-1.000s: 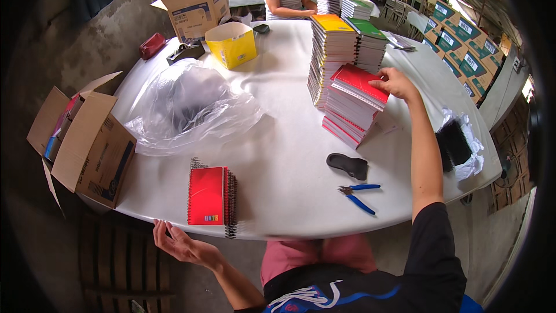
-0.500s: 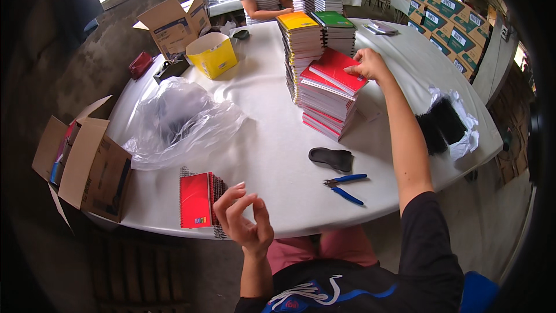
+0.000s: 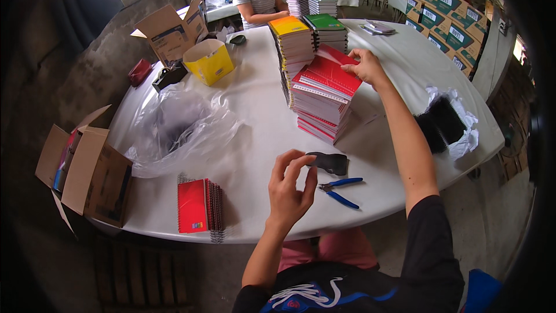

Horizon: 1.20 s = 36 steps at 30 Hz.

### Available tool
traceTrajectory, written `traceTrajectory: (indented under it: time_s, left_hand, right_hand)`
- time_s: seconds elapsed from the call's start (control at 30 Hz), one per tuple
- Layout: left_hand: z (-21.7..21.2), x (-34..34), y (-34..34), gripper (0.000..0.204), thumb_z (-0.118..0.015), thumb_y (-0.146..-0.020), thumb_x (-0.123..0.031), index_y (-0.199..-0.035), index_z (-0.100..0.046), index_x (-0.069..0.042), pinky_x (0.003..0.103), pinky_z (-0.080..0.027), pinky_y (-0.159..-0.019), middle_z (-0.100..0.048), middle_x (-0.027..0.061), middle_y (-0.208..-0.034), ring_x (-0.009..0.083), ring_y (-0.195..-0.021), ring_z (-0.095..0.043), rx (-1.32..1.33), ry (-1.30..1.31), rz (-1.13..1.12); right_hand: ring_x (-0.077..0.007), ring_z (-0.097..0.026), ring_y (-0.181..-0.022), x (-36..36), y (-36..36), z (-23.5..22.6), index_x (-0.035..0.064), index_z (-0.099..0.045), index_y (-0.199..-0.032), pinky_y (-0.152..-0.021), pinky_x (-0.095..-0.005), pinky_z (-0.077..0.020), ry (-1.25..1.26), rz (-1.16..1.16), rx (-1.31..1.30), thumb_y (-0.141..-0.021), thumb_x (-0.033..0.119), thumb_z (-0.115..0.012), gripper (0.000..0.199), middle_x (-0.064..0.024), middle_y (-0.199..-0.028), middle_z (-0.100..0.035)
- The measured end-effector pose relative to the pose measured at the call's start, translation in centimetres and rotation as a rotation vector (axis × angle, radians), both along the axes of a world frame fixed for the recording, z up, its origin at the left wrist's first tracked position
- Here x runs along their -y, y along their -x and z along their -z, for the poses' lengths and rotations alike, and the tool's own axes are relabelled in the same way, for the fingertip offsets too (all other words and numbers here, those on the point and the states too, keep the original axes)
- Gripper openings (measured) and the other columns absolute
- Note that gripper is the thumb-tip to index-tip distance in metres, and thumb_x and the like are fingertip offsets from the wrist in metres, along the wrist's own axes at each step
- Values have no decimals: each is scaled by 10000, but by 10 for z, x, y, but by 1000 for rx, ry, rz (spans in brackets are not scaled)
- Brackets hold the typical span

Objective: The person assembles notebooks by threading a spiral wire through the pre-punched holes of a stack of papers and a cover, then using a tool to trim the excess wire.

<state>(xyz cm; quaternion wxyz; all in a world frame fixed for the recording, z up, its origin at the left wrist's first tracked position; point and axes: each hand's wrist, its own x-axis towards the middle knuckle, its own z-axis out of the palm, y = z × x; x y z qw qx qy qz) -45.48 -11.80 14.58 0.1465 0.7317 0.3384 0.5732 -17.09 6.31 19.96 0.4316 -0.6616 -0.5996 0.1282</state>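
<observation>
My right hand [image 3: 366, 69] pinches the right edge of the top red notebook [image 3: 333, 72] on an unbound stack; the stack's pages [image 3: 318, 103] show punched holes along the near edge. In the air over the near part of the table, my left hand [image 3: 291, 188] is open, fingers curled but apart, nothing in it. Just beyond its fingertips lies a dark, shaped pad [image 3: 331, 163]. Beside that are blue-handled cutting pliers [image 3: 341, 192]. To the left, near the table edge, sits a pile of spiral-bound red notebooks [image 3: 193, 207].
Taller stacks of yellow notebooks [image 3: 291, 26] and green notebooks [image 3: 324, 22] stand behind the red stack. Clear plastic [image 3: 185, 130], a yellow box [image 3: 209, 65] and a cardboard carton [image 3: 104, 177] are on the left. Black wire coils [image 3: 441, 124] lie right. Across the table sits a person [image 3: 255, 3].
My left hand has moved right and up, away from the bound notebooks and toward the dark pad. My right hand stays at the stack; the top red notebook has shifted slightly.
</observation>
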Motion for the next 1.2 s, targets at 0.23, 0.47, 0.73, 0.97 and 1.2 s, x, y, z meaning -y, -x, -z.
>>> traceTrajectory:
  time_s: [0.23, 0.47, 0.73, 0.97, 1.2]
  left_hand:
    - [0, -24, -26, 427, -635, -875, -166, -1262, -506, -41, 335, -471, -839, -563, 134, -1163, 221, -1053, -564, 352, 420, 262]
    - [-9, -21, -37, 212, -622, -889, -87, -1071, -560, 3, 268, -455, -831, -650, 58, -991, 121, -940, -584, 696, 556, 391]
    - [73, -23, 14, 128, -666, -794, -77, -876, -582, -26, 433, -405, -948, -536, 90, -863, 242, -976, -538, 612, 439, 934]
    - [78, -8, 52, 259, -713, -764, -285, -855, -588, -78, 524, -325, -1009, -467, 88, -906, 307, -1083, -519, 555, 448, 924]
    - [73, -5, 46, 125, -610, -778, -105, -879, -563, -50, 517, -308, -1033, -467, 89, -908, 296, -1057, -524, 534, 537, 907]
  right_hand:
    - [-64, -597, -673, 53, 16, -23, 74, -635, -905, -591, -235, -472, -150, -343, -705, -764, 149, -758, 202, -26, -764, -660]
    - [-84, -587, -787, 145, 73, 32, 71, -619, -985, -681, -225, -464, -100, -641, -649, -798, 150, -720, 227, -17, -939, -642]
    - [-273, -571, -1069, 28, -119, 126, 35, -486, -1293, -905, -316, -430, 157, 275, -205, -809, 342, -678, 605, -178, -1177, -578]
    - [-296, -463, -1230, -17, -56, 131, 57, -436, -1300, -972, -537, -372, 805, 424, 376, -556, 451, -853, 939, -157, -1319, -478]
    - [-281, -613, -1042, -27, -75, 126, -27, -475, -1270, -861, -398, -497, 890, 129, 342, -576, 370, -864, 890, -167, -1173, -601]
